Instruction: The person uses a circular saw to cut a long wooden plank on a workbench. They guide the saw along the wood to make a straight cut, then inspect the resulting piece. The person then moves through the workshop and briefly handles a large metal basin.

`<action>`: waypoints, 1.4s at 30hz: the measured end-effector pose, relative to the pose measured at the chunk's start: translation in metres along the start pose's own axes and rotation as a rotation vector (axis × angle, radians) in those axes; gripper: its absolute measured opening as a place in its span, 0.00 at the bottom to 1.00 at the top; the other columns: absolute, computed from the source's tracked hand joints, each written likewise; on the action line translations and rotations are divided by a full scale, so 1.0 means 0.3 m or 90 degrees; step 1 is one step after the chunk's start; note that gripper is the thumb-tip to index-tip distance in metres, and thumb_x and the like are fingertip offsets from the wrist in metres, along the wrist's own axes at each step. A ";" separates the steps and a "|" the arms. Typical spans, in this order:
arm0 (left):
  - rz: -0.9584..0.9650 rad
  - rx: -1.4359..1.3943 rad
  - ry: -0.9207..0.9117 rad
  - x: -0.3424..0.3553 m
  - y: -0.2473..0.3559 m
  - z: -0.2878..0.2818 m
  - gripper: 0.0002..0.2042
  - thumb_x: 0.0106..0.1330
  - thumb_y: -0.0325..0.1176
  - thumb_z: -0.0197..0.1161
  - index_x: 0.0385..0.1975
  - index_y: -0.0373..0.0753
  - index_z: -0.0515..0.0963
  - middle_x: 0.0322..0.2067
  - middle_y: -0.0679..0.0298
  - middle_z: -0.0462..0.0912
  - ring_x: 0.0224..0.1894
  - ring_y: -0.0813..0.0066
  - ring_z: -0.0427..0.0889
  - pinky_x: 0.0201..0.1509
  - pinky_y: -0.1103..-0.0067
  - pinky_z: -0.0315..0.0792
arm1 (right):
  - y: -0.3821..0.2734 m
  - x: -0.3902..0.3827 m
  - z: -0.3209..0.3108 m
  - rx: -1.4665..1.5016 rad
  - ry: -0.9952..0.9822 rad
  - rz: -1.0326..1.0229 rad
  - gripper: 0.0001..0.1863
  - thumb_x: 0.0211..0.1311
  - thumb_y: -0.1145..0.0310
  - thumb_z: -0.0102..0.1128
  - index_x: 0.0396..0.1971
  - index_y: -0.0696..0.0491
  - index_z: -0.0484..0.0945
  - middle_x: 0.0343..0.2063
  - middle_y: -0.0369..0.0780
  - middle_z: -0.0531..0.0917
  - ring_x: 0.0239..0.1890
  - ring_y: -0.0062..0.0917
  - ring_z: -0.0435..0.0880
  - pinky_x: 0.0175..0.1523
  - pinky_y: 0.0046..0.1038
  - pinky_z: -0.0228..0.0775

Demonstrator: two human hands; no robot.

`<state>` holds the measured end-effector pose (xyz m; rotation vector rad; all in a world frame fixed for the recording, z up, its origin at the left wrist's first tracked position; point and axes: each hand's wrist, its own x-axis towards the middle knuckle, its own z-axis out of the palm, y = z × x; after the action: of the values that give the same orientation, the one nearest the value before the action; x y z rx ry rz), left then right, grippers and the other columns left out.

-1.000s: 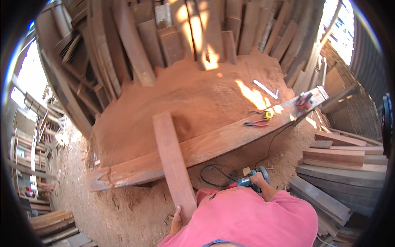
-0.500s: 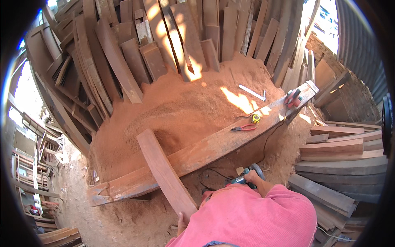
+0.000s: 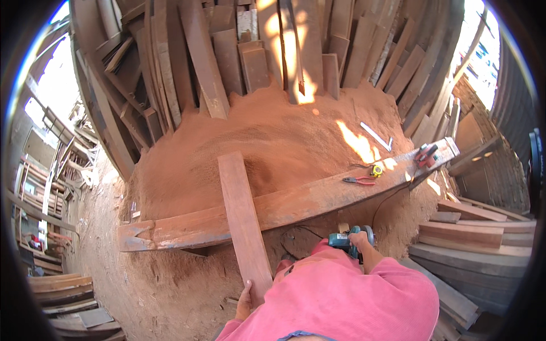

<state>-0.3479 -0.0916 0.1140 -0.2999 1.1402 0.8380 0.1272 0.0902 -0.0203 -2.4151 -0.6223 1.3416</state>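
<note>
My left hand (image 3: 244, 298) is closed on the near edge of a reddish-brown plank (image 3: 244, 219). The plank lies across a long, thick wooden beam (image 3: 301, 206), with its far end over a sawdust heap. Down at my right side, my right hand (image 3: 359, 241) grips a teal corded power tool (image 3: 339, 241) with a round grey part at its right; its exact kind is unclear. Red-handled pliers (image 3: 359, 181) and a yellow tape measure (image 3: 376, 170) rest on the beam. Near its right end sits a red-and-dark tool (image 3: 425, 154).
A reddish sawdust heap (image 3: 307, 136) spreads behind the beam, with a pale angled strip (image 3: 376, 136) lying on it. Many boards (image 3: 205, 62) lean upright behind. Stacked planks (image 3: 472, 233) stand at the right, and more (image 3: 62, 290) at the lower left. A cord (image 3: 387, 200) hangs by the beam.
The whole view has swung, so the beam lies flatter and the plank looks steeper. My left hand keeps its hold on the plank and my right hand on the power tool.
</note>
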 end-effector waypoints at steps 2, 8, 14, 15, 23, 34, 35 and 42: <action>0.000 -0.024 -0.019 0.050 -0.030 -0.041 0.38 0.64 0.61 0.62 0.65 0.37 0.68 0.60 0.53 0.77 0.60 0.52 0.76 0.67 0.57 0.67 | -0.008 0.025 0.015 -0.038 -0.027 -0.039 0.13 0.51 0.73 0.58 0.27 0.71 0.81 0.20 0.49 0.82 0.21 0.34 0.82 0.27 0.39 0.70; 0.051 -0.002 0.063 0.278 -0.137 -0.187 0.38 0.63 0.61 0.63 0.64 0.36 0.69 0.60 0.53 0.76 0.61 0.51 0.75 0.67 0.56 0.66 | -0.011 0.128 -0.009 -0.193 -0.103 -0.119 0.13 0.50 0.73 0.60 0.26 0.71 0.82 0.21 0.51 0.83 0.22 0.35 0.85 0.28 0.38 0.73; 0.081 -0.110 0.060 0.114 -0.226 0.083 0.39 0.62 0.60 0.64 0.65 0.37 0.69 0.59 0.53 0.77 0.60 0.52 0.76 0.66 0.59 0.67 | -0.073 0.124 -0.115 -0.176 -0.110 -0.119 0.10 0.49 0.75 0.61 0.23 0.69 0.81 0.20 0.49 0.82 0.22 0.34 0.83 0.26 0.37 0.72; 0.100 -0.088 0.096 0.088 -0.222 0.142 0.39 0.62 0.61 0.64 0.65 0.37 0.69 0.59 0.53 0.78 0.59 0.53 0.76 0.66 0.59 0.68 | -0.048 0.160 -0.135 -0.162 -0.096 -0.102 0.10 0.49 0.74 0.61 0.23 0.69 0.81 0.20 0.49 0.82 0.22 0.33 0.83 0.26 0.37 0.71; 0.145 -0.113 0.140 0.351 -0.370 0.076 0.39 0.61 0.63 0.64 0.65 0.38 0.70 0.58 0.54 0.79 0.57 0.55 0.78 0.63 0.62 0.69 | -0.151 0.205 -0.315 -0.190 -0.086 -0.079 0.09 0.52 0.70 0.64 0.27 0.63 0.82 0.22 0.44 0.82 0.24 0.32 0.82 0.28 0.39 0.71; 0.136 -0.138 0.161 0.397 -0.435 0.033 0.38 0.63 0.62 0.62 0.65 0.38 0.70 0.58 0.54 0.78 0.58 0.56 0.77 0.64 0.61 0.68 | -0.130 0.218 -0.343 -0.163 -0.102 -0.075 0.06 0.53 0.73 0.60 0.25 0.61 0.80 0.17 0.43 0.79 0.20 0.32 0.78 0.24 0.40 0.68; 0.133 -0.138 0.166 0.382 -0.430 0.033 0.38 0.64 0.62 0.62 0.65 0.38 0.70 0.58 0.54 0.78 0.58 0.56 0.77 0.64 0.61 0.68 | -0.143 0.174 -0.345 -0.109 -0.071 -0.034 0.06 0.53 0.73 0.59 0.24 0.61 0.80 0.17 0.43 0.79 0.19 0.31 0.78 0.24 0.39 0.68; 0.125 -0.134 0.152 0.361 -0.405 0.068 0.37 0.64 0.61 0.62 0.64 0.38 0.70 0.58 0.54 0.78 0.58 0.56 0.77 0.64 0.61 0.68 | -0.103 0.271 -0.329 -0.209 -0.139 -0.081 0.08 0.53 0.72 0.60 0.24 0.62 0.80 0.18 0.44 0.80 0.19 0.31 0.77 0.24 0.38 0.67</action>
<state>-0.2294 -0.1138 0.0027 -0.4779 1.3203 1.1209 0.2429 0.1528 -0.0139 -2.4362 -1.1145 1.5650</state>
